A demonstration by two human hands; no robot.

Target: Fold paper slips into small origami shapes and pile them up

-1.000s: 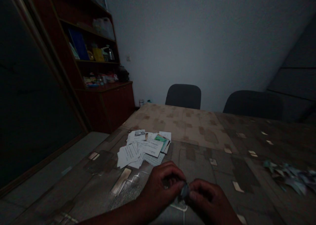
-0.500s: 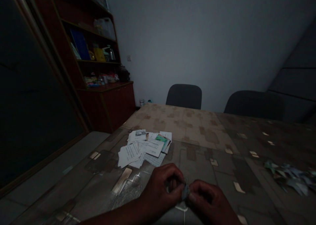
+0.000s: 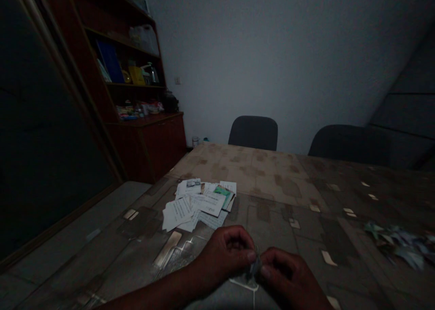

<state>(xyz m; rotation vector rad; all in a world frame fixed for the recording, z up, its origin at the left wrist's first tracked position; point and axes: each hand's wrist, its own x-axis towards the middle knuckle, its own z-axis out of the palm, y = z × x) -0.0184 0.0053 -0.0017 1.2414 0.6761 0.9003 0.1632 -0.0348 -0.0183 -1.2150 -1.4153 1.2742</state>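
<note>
Above the near part of the table, my left hand (image 3: 226,253) and my right hand (image 3: 287,273) face each other with thumbs and index fingers pinched. Between the fingertips is a small, greyish folded piece of paper (image 3: 254,264); both hands grip it, and its exact shape is too dark to make out. Beyond my left hand lies a loose pile of printed paper sheets (image 3: 200,205), white with text, one with a green patch. To the right of my right hand sits a heap of small folded paper pieces (image 3: 401,244).
A patterned cloth covers the table (image 3: 272,174). Two dark chairs (image 3: 253,132) stand at its far side against a pale wall. At the left is a reddish-brown cabinet (image 3: 149,142) with shelves holding bottles, a kettle and a blue folder. The room is dim.
My left thumb has shifted up and slightly over the folded paper, and the left hand's fingers have curled a little. My right hand stays nearly in place.
</note>
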